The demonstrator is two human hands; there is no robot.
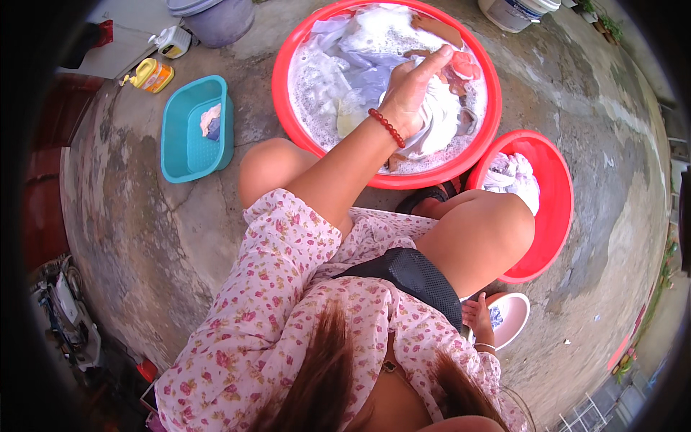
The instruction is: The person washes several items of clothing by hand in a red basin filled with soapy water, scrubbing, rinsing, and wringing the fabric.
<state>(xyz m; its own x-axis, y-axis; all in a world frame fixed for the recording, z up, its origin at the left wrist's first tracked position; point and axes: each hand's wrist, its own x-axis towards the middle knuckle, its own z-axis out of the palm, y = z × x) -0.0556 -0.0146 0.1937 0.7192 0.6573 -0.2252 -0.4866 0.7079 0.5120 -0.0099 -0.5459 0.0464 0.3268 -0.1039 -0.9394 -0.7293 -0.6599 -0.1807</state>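
Note:
My left hand [410, 97], with a red bead bracelet at the wrist, is over a large red tub [280, 81] of suds. It is closed on a wet white cloth [440, 119]; its thumb points up and the other fingers are mostly hidden. Around it soak pale lavender fabric [367, 75], a coral-red piece [465, 66] and a brown piece [437, 29]. Low at my right side, my right hand [478, 316] has its fingers extended and nothing visible in them. It is beside a small white basin [515, 324] with patterned fabric [495, 317] inside.
A red basin [553, 216] with white laundry [513, 178] stands by my right knee. Left of the tub sits a teal basin [189, 156] holding small cloths [211, 121]. Beyond it are a yellow jug [154, 75], a white jug [174, 42] and a lidded bucket [221, 21] on concrete.

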